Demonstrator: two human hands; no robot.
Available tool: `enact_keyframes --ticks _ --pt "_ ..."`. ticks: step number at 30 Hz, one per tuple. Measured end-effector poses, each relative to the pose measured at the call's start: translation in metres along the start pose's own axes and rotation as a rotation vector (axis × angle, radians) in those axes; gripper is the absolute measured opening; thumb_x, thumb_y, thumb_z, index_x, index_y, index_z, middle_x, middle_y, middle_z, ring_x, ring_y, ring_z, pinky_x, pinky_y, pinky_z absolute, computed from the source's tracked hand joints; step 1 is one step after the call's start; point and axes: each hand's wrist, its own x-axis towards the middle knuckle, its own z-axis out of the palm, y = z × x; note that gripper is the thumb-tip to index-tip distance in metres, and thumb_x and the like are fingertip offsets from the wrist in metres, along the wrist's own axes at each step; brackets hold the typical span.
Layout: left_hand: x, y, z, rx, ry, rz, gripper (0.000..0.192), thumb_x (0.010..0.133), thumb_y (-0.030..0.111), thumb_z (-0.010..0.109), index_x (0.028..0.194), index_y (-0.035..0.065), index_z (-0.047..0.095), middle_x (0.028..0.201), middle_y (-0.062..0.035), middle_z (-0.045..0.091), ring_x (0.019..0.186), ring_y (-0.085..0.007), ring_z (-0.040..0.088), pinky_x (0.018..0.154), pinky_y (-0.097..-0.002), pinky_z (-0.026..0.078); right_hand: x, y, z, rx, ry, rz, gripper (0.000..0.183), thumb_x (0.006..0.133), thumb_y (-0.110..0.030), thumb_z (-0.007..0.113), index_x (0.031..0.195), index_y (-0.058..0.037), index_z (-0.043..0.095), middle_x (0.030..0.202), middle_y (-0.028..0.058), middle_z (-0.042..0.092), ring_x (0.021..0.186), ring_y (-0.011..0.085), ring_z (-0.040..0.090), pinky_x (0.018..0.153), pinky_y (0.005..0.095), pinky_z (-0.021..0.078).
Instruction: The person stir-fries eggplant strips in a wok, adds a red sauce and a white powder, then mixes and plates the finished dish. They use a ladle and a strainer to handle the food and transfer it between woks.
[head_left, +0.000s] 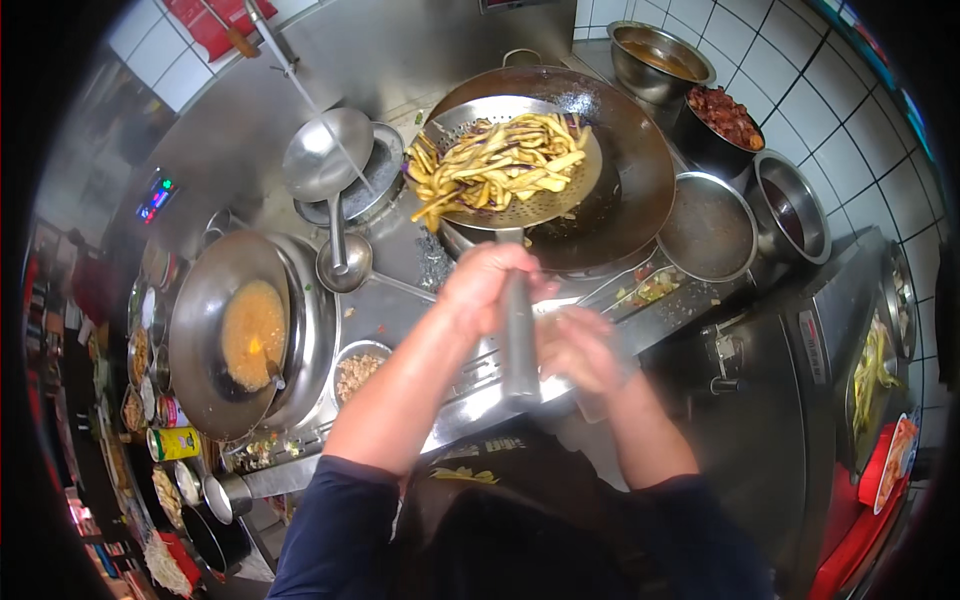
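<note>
My left hand (495, 285) grips the handle of a large perforated metal strainer (551, 210), close to its bowl. A heap of fried eggplant strips (510, 161) lies in the strainer, some strips hanging over its left rim. The strainer is above a big dark wok (645, 172). My right hand (585, 345), blurred, is just right of the handle's lower part; its fingers look partly spread, and whether it touches or holds anything is not clear.
At left, a second wok (195, 322) holds orange-brown liquid. Two ladles (326, 154) are between the woks, near a running thin water spout (281, 56). Steel bowls of sauce (660, 82), a pot of reddish-brown pieces (724, 120) and a round strainer (709, 225) stand at right, by the tiled wall.
</note>
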Motion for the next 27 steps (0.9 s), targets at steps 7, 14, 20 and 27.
enact_keyframes --ticks 7,14,20,27 --pt "-0.015 0.057 0.002 0.121 0.029 -0.014 0.006 0.071 0.001 0.06 0.07 -0.0021 0.054 0.062 -0.0108 0.054 0.056 -0.0235 0.057 0.06 -0.0365 0.056 0.044 0.004 -0.174 -0.114 0.838 0.042 0.009 0.089 -0.008 0.056 0.092 -0.0002 0.053 0.064 0.0068 0.051 0.048 0.0161 0.055 0.041 0.0258 0.0493" --pt "-0.037 0.09 0.017 0.217 -0.053 -0.019 0.016 0.072 0.005 0.059 0.084 -0.0023 0.051 0.068 -0.0065 0.052 0.059 -0.018 0.055 0.065 -0.0329 0.054 0.044 0.003 -0.192 0.169 0.792 0.113 0.014 0.09 -0.014 0.06 0.081 -0.0108 0.049 0.059 -0.0014 0.045 0.043 0.0093 0.04 0.036 0.0225 0.0333" --pt "-0.042 0.106 0.015 0.181 -0.073 -0.024 0.008 0.072 0.005 0.059 0.074 -0.0021 0.056 0.064 -0.0095 0.054 0.061 -0.0221 0.057 0.065 -0.0337 0.054 -0.048 -0.016 -0.088 0.427 0.759 -0.303 0.009 0.094 -0.016 0.055 0.089 -0.018 0.047 0.073 0.0022 0.05 0.052 0.0108 0.045 0.042 0.0239 0.0373" --pt "-0.038 0.12 0.018 0.269 -0.186 -0.058 0.028 0.077 0.009 0.056 0.1 -0.0041 0.045 0.073 -0.0047 0.049 0.065 -0.0144 0.052 0.066 -0.0306 0.05 -0.112 0.006 -0.075 -0.216 0.864 -0.482 0.019 0.093 -0.005 0.048 0.1 -0.0148 0.033 0.07 0.0099 0.049 0.041 0.0168 0.044 0.034 0.0293 0.0372"
